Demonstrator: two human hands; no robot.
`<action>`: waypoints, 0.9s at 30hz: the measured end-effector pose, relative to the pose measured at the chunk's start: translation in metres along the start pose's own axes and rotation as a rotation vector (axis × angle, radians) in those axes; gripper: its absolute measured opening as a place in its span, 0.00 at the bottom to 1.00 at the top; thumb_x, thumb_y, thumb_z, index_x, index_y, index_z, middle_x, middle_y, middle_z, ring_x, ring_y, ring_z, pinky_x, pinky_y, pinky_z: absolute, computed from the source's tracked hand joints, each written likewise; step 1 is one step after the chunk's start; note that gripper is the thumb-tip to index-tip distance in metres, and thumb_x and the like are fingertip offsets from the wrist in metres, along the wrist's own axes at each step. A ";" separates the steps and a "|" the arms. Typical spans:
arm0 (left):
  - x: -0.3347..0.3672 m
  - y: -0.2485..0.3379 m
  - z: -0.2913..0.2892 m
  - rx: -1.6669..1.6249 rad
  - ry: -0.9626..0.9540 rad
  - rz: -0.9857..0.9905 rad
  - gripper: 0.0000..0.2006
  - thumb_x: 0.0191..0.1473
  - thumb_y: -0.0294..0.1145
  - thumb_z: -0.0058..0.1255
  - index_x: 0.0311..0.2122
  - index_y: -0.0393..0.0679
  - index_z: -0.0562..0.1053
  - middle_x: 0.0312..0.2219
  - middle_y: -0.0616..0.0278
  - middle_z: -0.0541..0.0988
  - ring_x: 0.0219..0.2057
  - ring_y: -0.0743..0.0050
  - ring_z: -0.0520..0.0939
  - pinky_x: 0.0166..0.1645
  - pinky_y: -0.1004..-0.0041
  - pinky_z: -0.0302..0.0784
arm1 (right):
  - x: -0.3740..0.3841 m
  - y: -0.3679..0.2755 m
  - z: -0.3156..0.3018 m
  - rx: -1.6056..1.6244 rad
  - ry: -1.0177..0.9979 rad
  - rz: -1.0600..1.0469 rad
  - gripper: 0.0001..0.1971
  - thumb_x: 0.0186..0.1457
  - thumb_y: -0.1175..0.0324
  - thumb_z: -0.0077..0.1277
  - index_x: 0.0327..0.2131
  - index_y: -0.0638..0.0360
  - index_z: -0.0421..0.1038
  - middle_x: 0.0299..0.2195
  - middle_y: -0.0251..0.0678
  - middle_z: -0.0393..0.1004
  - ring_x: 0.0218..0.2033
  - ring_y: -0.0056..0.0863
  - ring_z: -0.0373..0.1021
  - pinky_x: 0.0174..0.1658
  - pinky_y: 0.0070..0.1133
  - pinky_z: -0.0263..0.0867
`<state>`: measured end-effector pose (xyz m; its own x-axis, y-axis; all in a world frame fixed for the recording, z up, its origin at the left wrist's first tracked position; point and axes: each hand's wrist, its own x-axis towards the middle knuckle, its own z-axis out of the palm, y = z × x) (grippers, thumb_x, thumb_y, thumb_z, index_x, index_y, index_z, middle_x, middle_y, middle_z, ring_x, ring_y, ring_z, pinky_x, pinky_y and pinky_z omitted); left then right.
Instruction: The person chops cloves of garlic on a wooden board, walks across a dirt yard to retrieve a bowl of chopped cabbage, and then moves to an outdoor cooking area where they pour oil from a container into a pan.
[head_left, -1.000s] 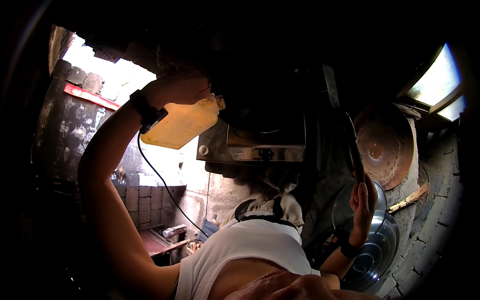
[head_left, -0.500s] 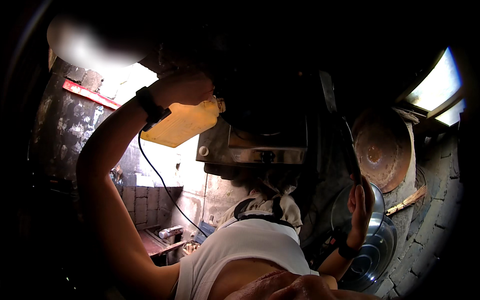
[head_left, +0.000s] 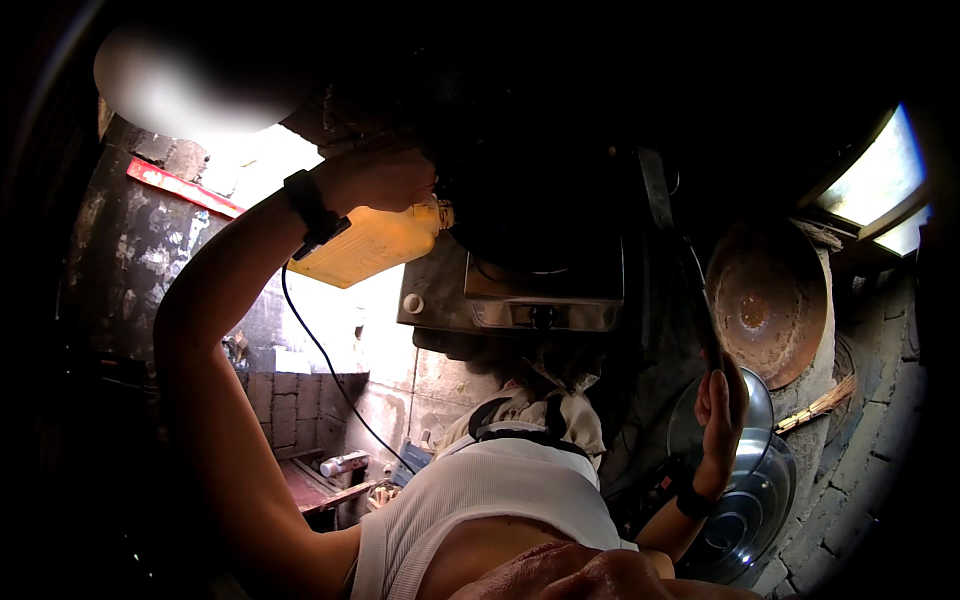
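Note:
My left hand (head_left: pixel 385 178) is closed on a yellow plastic jug (head_left: pixel 365 245), tilted onto its side with its open neck pointing right. The neck sits at the edge of a dark round pan (head_left: pixel 510 235) on a metal stove (head_left: pixel 545 312); shadow hides the pan's inside, and I cannot tell whether liquid leaves the jug. In my right hand (head_left: pixel 722 410), a long-handled spatula (head_left: pixel 690 275) points up and away, its flat metal blade to the right of the stove. Both wrists wear black bands.
At the right, a large rusty round pan lid (head_left: pixel 755 310) leans by a block wall, with a straw brush (head_left: pixel 815 403) below it. Shiny metal basins (head_left: pixel 745 510) stand near my right forearm. A black cable (head_left: pixel 325 350) hangs from my left wrist. A low wooden surface (head_left: pixel 310 485) lies at lower left.
The jug and my left hand have shifted slightly right. The stove and nearby things sit a little further right in view. Both grips look the same.

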<state>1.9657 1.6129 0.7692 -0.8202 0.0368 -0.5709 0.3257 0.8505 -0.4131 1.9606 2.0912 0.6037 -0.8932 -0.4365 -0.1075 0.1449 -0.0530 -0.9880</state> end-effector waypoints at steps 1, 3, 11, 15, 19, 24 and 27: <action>0.000 0.001 0.000 0.030 0.008 0.014 0.09 0.54 0.31 0.49 0.27 0.43 0.79 0.22 0.60 0.79 0.26 0.65 0.81 0.33 0.66 0.78 | 0.000 0.000 0.000 0.002 -0.003 -0.003 0.22 0.64 0.54 0.43 0.49 0.67 0.67 0.17 0.19 0.58 0.15 0.05 0.49 0.16 0.09 0.44; 0.001 0.000 0.001 0.060 0.018 0.028 0.10 0.55 0.31 0.48 0.26 0.43 0.79 0.22 0.60 0.79 0.26 0.64 0.81 0.33 0.66 0.78 | 0.001 -0.001 0.001 0.002 -0.005 -0.006 0.22 0.64 0.54 0.43 0.49 0.67 0.67 0.17 0.19 0.58 0.15 0.05 0.49 0.16 0.09 0.43; 0.009 -0.019 0.016 0.156 0.036 0.042 0.09 0.56 0.32 0.49 0.32 0.52 0.82 0.26 0.65 0.81 0.31 0.64 0.82 0.37 0.66 0.79 | 0.003 -0.001 0.003 -0.032 0.016 0.018 0.22 0.64 0.55 0.43 0.48 0.66 0.67 0.17 0.20 0.58 0.14 0.05 0.49 0.16 0.10 0.44; 0.026 -0.040 0.019 -0.041 0.044 0.017 0.10 0.57 0.31 0.48 0.32 0.50 0.82 0.27 0.66 0.81 0.31 0.64 0.82 0.37 0.65 0.79 | 0.003 0.000 0.002 -0.030 0.045 0.029 0.21 0.64 0.56 0.43 0.49 0.66 0.67 0.17 0.20 0.58 0.14 0.05 0.49 0.16 0.10 0.43; 0.029 -0.081 0.055 0.132 0.119 0.039 0.10 0.57 0.29 0.47 0.31 0.49 0.82 0.26 0.63 0.81 0.30 0.63 0.82 0.37 0.63 0.79 | 0.004 -0.001 0.003 -0.019 0.000 0.036 0.19 0.64 0.59 0.43 0.49 0.66 0.67 0.16 0.20 0.58 0.14 0.06 0.49 0.15 0.10 0.43; 0.050 -0.074 -0.001 0.193 0.211 -0.095 0.10 0.57 0.34 0.48 0.31 0.45 0.81 0.27 0.59 0.81 0.29 0.62 0.81 0.39 0.62 0.78 | -0.004 0.001 -0.006 -0.052 0.086 0.038 0.18 0.64 0.59 0.42 0.47 0.64 0.68 0.15 0.20 0.56 0.13 0.06 0.48 0.15 0.11 0.41; 0.075 -0.085 -0.007 0.100 0.192 -0.136 0.13 0.57 0.40 0.50 0.31 0.43 0.81 0.27 0.59 0.82 0.30 0.62 0.81 0.40 0.63 0.78 | -0.008 -0.007 -0.005 -0.064 0.129 0.052 0.18 0.64 0.57 0.42 0.45 0.63 0.69 0.15 0.20 0.55 0.13 0.06 0.47 0.15 0.11 0.40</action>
<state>1.8734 1.5476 0.7670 -0.9307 0.0325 -0.3642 0.2433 0.7985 -0.5506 1.9646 2.0993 0.6110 -0.9330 -0.3184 -0.1678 0.1686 0.0252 -0.9854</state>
